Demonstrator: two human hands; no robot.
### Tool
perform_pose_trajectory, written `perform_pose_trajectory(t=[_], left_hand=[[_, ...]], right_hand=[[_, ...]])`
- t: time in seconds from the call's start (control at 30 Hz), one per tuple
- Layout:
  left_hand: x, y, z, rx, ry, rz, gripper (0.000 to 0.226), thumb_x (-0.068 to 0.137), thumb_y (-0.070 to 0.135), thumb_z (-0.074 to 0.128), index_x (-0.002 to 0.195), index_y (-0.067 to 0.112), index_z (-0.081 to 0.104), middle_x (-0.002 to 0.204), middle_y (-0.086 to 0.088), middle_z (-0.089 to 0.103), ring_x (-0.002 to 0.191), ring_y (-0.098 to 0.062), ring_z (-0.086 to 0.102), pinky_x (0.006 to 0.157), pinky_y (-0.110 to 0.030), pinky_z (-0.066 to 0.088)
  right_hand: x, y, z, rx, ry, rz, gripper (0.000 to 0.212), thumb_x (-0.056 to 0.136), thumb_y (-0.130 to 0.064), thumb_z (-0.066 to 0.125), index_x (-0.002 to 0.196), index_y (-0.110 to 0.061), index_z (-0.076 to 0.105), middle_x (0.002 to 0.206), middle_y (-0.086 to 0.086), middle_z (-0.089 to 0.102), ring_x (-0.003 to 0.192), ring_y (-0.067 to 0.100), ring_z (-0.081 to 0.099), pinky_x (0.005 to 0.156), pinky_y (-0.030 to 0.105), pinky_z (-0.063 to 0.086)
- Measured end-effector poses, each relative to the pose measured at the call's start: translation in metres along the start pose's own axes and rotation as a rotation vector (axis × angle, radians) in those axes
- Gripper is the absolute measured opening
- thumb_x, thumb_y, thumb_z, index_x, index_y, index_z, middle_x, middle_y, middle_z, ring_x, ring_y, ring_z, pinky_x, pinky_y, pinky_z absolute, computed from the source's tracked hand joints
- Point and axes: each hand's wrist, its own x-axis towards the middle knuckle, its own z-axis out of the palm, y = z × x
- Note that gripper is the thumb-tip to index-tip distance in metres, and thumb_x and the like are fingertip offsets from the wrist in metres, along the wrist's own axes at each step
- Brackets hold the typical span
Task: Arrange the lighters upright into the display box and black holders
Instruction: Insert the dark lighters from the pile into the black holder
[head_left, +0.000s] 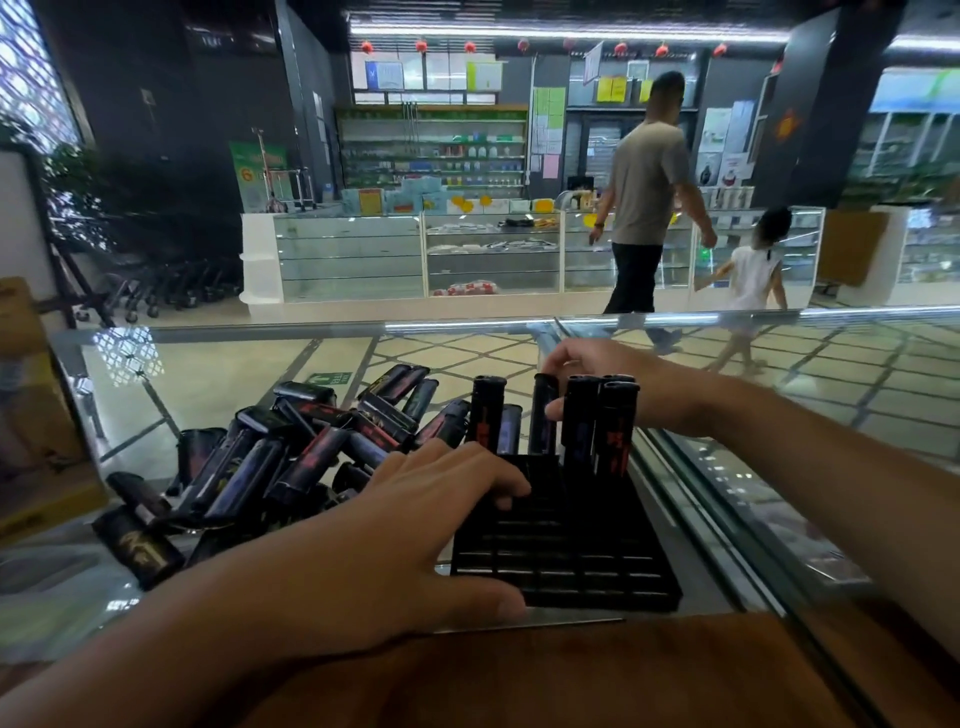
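A black gridded holder (566, 551) lies on the glass counter in front of me. Several dark lighters (608, 426) stand upright along its far row. My right hand (597, 374) reaches over that row and pinches the top of one upright lighter (543, 415) between thumb and fingers. My left hand (415, 525) rests on the holder's left side, fingers on its top and thumb along its near edge. A loose pile of dark lighters (291, 452) lies to the left of the holder.
The glass counter (218, 384) has a metal seam (691, 499) running to the right of the holder and a wooden edge (571, 670) nearest me. Two people (649, 192) walk past beyond the counter. A cardboard box (21, 374) stands at far left.
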Motion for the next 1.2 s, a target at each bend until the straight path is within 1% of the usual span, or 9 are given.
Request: perform_pose_trajectory(t=[0.13, 0.27, 0.37, 0.43, 0.53, 0.63, 0.8, 0.97, 1.2], left_hand=[[0.000, 0.000, -0.001, -0.013, 0.009, 0.012, 0.057, 0.082, 0.071, 0.057, 0.130, 0.058, 0.030, 0.127, 0.043, 0.030, 0.126, 0.012, 0.026, 0.109, -0.026, 0.031], [0.001, 0.000, -0.001, -0.038, 0.020, 0.002, 0.062, 0.081, 0.071, 0.060, 0.132, 0.060, 0.026, 0.126, 0.042, 0.030, 0.126, 0.012, 0.027, 0.108, -0.026, 0.034], [0.000, 0.004, -0.003, -0.048, 0.028, 0.003, 0.070, 0.078, 0.072, 0.059, 0.133, 0.066, 0.017, 0.124, 0.044, 0.029, 0.123, 0.017, 0.024, 0.100, -0.018, 0.034], [0.000, 0.007, -0.007, -0.093, 0.122, 0.003, 0.065, 0.076, 0.072, 0.059, 0.131, 0.067, 0.025, 0.123, 0.042, 0.035, 0.120, 0.017, 0.029, 0.097, -0.016, 0.036], [0.003, 0.004, -0.009, -0.222, 0.531, 0.019, 0.040, 0.079, 0.065, 0.063, 0.116, 0.054, 0.051, 0.108, 0.025, 0.060, 0.100, 0.001, 0.057, 0.081, -0.022, 0.050], [0.004, 0.006, -0.013, -0.345, 0.819, 0.026, 0.027, 0.078, 0.052, 0.066, 0.103, 0.042, 0.060, 0.091, 0.017, 0.068, 0.074, -0.003, 0.062, 0.064, -0.020, 0.049], [0.002, 0.015, -0.011, -0.380, 0.835, -0.013, 0.036, 0.073, 0.054, 0.075, 0.101, 0.039, 0.058, 0.078, 0.009, 0.068, 0.057, -0.005, 0.058, 0.058, -0.023, 0.046], [0.005, 0.015, -0.008, -0.305, 0.798, -0.048, 0.031, 0.075, 0.045, 0.072, 0.100, 0.035, 0.056, 0.073, 0.010, 0.067, 0.058, -0.008, 0.059, 0.059, -0.018, 0.042], [0.004, -0.007, -0.023, -0.390, 0.891, -0.136, 0.014, 0.095, 0.024, 0.058, 0.108, 0.030, 0.057, 0.081, 0.005, 0.071, 0.062, -0.012, 0.067, 0.062, -0.039, 0.055]], right_hand=[[-0.001, -0.003, -0.005, 0.119, 0.184, -0.078, 0.025, 0.089, -0.007, 0.071, 0.111, -0.012, 0.059, 0.086, 0.003, 0.072, 0.077, 0.013, 0.069, 0.066, 0.025, 0.053], [-0.007, -0.014, -0.011, 0.152, 0.412, -0.213, 0.027, 0.092, -0.006, 0.066, 0.117, -0.015, 0.058, 0.075, 0.000, 0.069, 0.073, 0.017, 0.067, 0.079, 0.036, 0.055], [-0.017, -0.032, -0.018, 0.153, 0.523, -0.340, 0.032, 0.094, -0.003, 0.061, 0.120, -0.022, 0.061, 0.071, -0.005, 0.062, 0.068, 0.012, 0.059, 0.073, 0.030, 0.054], [-0.028, -0.048, -0.019, 0.130, 0.565, -0.405, 0.030, 0.094, -0.001, 0.060, 0.115, -0.021, 0.065, 0.072, -0.005, 0.060, 0.067, 0.012, 0.057, 0.071, 0.031, 0.054], [-0.040, -0.072, -0.014, 0.125, 0.569, -0.454, 0.024, 0.092, -0.002, 0.064, 0.109, -0.020, 0.066, 0.071, -0.004, 0.061, 0.063, 0.014, 0.056, 0.065, 0.031, 0.053], [-0.048, -0.090, 0.004, 0.092, 0.505, -0.457, 0.020, 0.089, -0.009, 0.069, 0.102, -0.023, 0.066, 0.075, -0.005, 0.066, 0.063, 0.010, 0.059, 0.061, 0.026, 0.052], [-0.049, -0.084, 0.039, 0.052, 0.438, -0.411, 0.020, 0.085, -0.016, 0.075, 0.103, -0.019, 0.066, 0.079, 0.002, 0.070, 0.067, 0.011, 0.061, 0.067, 0.037, 0.056], [-0.047, -0.080, 0.041, -0.001, 0.401, -0.397, 0.022, 0.086, -0.016, 0.075, 0.105, -0.021, 0.066, 0.080, -0.002, 0.072, 0.071, 0.009, 0.066, 0.073, 0.029, 0.057], [-0.041, -0.072, 0.007, 0.091, 0.526, -0.349, 0.020, 0.093, -0.010, 0.064, 0.104, -0.026, 0.064, 0.085, -0.004, 0.073, 0.072, 0.010, 0.065, 0.078, 0.031, 0.055]])
